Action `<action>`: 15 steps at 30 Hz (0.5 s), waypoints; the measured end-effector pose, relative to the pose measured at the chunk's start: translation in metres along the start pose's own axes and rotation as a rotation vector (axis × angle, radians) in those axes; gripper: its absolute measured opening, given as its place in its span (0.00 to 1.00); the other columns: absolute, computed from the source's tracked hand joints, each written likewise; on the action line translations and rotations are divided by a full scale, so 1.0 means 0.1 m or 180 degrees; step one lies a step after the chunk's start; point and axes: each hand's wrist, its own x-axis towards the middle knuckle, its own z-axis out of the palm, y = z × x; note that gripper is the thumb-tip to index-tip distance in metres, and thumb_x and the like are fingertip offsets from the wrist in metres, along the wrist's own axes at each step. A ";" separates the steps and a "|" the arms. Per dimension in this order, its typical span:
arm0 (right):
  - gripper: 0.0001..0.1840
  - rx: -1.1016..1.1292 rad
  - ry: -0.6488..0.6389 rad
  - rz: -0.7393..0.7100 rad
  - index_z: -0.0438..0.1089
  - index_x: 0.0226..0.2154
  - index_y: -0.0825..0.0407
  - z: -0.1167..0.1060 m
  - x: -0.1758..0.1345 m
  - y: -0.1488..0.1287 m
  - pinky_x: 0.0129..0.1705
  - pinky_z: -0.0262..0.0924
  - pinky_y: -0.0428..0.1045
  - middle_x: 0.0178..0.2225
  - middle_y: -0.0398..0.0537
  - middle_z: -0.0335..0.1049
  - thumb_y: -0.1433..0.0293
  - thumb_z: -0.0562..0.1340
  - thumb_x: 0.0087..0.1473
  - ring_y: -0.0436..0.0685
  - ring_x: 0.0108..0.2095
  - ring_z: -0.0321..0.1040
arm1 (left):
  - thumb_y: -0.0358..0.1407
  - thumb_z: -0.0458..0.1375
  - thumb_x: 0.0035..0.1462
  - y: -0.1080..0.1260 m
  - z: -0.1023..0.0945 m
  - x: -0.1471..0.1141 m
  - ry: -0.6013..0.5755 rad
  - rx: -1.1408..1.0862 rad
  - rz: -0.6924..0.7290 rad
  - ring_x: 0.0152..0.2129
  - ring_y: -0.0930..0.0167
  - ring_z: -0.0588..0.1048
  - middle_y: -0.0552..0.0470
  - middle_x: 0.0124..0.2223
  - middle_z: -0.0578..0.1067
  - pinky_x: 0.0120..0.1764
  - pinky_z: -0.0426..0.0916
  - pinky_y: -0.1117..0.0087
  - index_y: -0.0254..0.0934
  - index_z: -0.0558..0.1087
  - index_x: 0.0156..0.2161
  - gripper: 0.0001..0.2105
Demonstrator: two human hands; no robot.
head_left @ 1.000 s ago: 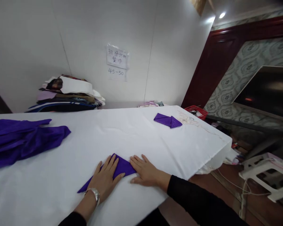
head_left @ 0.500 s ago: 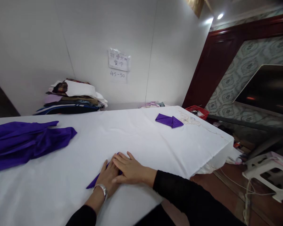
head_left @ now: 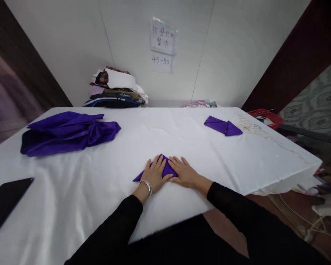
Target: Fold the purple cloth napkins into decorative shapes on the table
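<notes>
A purple cloth napkin, folded into a triangle, lies near the table's front edge with its peak pointing away from me. Flat on its left half rests my left hand, fingers spread, a silver watch or bracelet on the wrist. My right hand presses the right corner with its fingers stretched out, and covers that corner. The two thumbs nearly meet at the lower edge. Farther right lies another folded purple napkin. At the left, a loose heap of purple cloth is spread out unfolded.
The white tablecloth has soft wrinkles. A dark flat device lies at the left edge. Behind the table are a stack of folded clothes and a red basket. A handwritten sign hangs on the wall.
My right hand has slid off the left hand to the napkin's right side, uncovering its middle. The camera view has turned left and down, bringing the dark device into sight.
</notes>
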 end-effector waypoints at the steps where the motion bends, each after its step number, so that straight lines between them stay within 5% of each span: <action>1: 0.44 -0.0018 0.0004 0.0011 0.35 0.64 0.54 0.00 -0.04 0.02 0.62 0.24 0.62 0.65 0.54 0.33 0.44 0.44 0.55 0.62 0.64 0.29 | 0.56 0.37 0.57 0.00 0.00 0.00 0.0008 -0.0019 0.0004 0.62 0.62 0.43 0.46 0.66 0.48 0.60 0.39 0.52 0.34 0.51 0.63 0.35; 10: 0.38 0.0444 0.0123 0.0487 0.41 0.63 0.52 -0.04 -0.53 0.33 0.63 0.28 0.60 0.64 0.50 0.39 0.48 0.45 0.57 0.59 0.64 0.33 | 0.58 0.34 0.57 0.00 0.04 0.02 0.0030 -0.0100 0.0032 0.62 0.61 0.42 0.46 0.66 0.47 0.59 0.38 0.52 0.34 0.50 0.63 0.37; 15: 0.31 0.1399 0.1038 0.1328 0.58 0.57 0.52 -0.02 -0.71 0.45 0.61 0.44 0.55 0.60 0.50 0.54 0.52 0.45 0.59 0.56 0.60 0.49 | 0.58 0.33 0.56 -0.01 0.05 0.03 0.0054 -0.0126 0.0061 0.62 0.61 0.42 0.46 0.66 0.47 0.59 0.38 0.52 0.34 0.49 0.63 0.38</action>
